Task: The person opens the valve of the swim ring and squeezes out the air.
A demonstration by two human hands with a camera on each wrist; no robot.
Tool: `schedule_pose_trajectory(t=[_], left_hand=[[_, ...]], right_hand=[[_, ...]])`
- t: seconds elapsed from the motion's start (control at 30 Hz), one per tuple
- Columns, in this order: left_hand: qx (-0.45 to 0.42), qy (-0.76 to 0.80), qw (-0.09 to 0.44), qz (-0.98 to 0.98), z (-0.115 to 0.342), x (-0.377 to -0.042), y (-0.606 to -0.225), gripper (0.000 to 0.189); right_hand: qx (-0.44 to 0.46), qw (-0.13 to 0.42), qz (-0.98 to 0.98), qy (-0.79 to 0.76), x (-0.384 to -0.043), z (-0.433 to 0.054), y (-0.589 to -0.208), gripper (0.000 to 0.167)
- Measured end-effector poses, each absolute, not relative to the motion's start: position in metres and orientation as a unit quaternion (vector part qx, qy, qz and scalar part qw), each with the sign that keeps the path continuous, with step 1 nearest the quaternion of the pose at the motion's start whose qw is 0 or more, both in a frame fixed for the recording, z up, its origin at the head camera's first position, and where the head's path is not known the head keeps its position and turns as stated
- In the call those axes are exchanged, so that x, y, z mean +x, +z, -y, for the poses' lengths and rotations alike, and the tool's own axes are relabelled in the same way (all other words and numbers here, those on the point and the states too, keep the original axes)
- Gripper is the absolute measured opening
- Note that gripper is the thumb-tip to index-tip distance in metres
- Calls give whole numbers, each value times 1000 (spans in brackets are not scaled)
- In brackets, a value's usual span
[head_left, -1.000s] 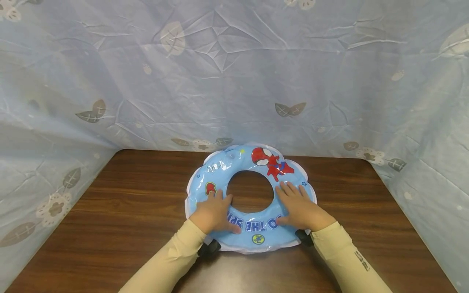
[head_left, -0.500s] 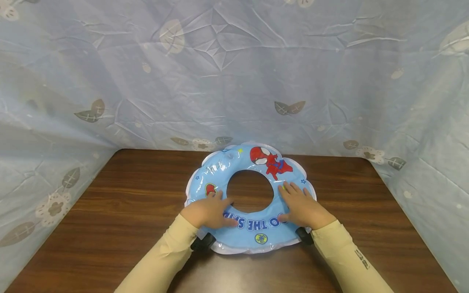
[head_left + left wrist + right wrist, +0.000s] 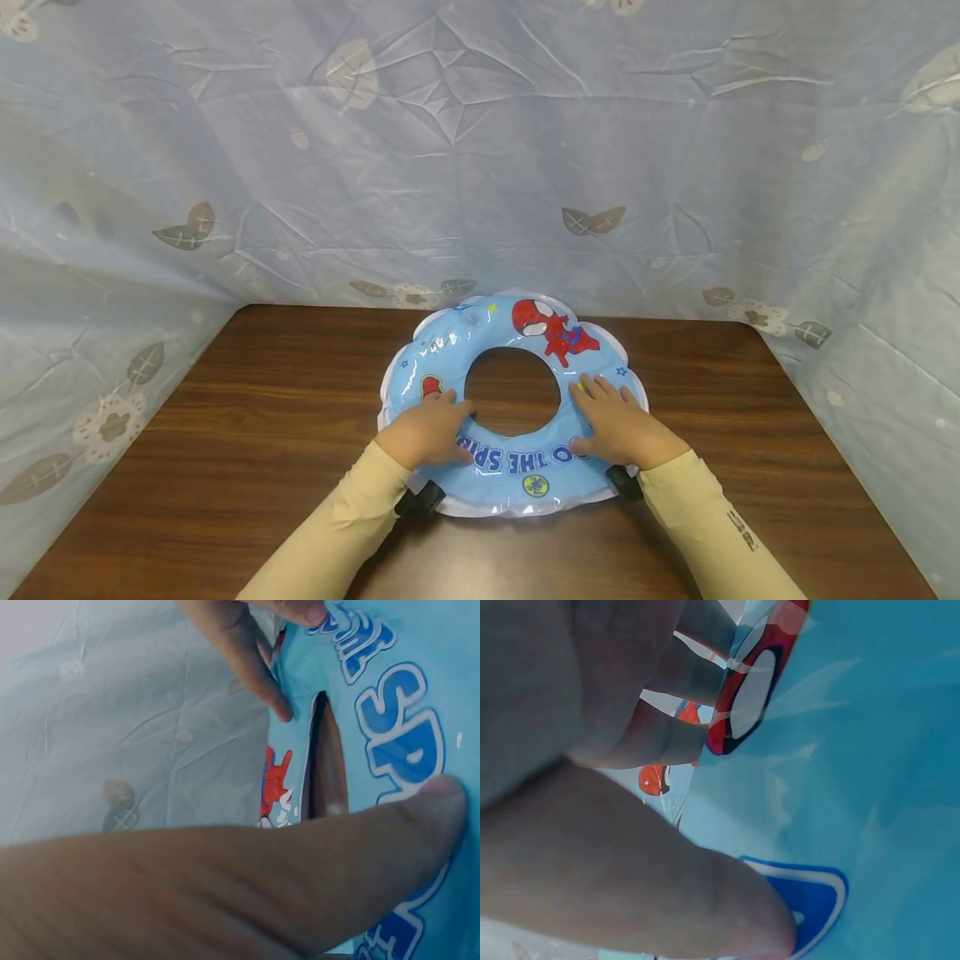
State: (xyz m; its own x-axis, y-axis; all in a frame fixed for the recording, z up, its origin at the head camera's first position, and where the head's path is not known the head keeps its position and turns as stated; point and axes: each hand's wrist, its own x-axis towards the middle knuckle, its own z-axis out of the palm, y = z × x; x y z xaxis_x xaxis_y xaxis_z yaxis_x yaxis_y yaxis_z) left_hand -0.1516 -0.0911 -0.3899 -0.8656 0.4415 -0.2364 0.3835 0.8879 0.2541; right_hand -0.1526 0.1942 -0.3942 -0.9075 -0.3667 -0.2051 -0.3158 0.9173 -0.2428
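Note:
A light blue inflatable swim ring lies flat on the wooden table, printed with a red cartoon figure and blue lettering. On its near left side rests my left hand, fingers spread. My right hand lies on the near right side, its fingers likewise spread and fairly straight. The left wrist view shows the left thumb touching the lettering on the ring. Seen from the right wrist, the right thumb and fingers touch the glossy blue vinyl. Parts of the print are hidden under both hands.
The brown wooden table extends to both sides of the ring. A pale blue curtain with leaf and flower prints hangs behind and at both sides. The ring's far edge lies close to the back curtain.
My left hand has shifted slightly left across the ring, uncovering more lettering, and its thumb has drawn in. The ring has moved very slightly. My right hand stays nearly in place.

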Motion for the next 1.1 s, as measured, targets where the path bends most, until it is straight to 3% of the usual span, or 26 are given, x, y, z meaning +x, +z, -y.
schedule_pose_trajectory(t=[1.1], left_hand=[[195, 105, 104, -970, 86, -149, -395, 69]], right_hand=[[-190, 158, -962, -120, -160, -203, -404, 83]])
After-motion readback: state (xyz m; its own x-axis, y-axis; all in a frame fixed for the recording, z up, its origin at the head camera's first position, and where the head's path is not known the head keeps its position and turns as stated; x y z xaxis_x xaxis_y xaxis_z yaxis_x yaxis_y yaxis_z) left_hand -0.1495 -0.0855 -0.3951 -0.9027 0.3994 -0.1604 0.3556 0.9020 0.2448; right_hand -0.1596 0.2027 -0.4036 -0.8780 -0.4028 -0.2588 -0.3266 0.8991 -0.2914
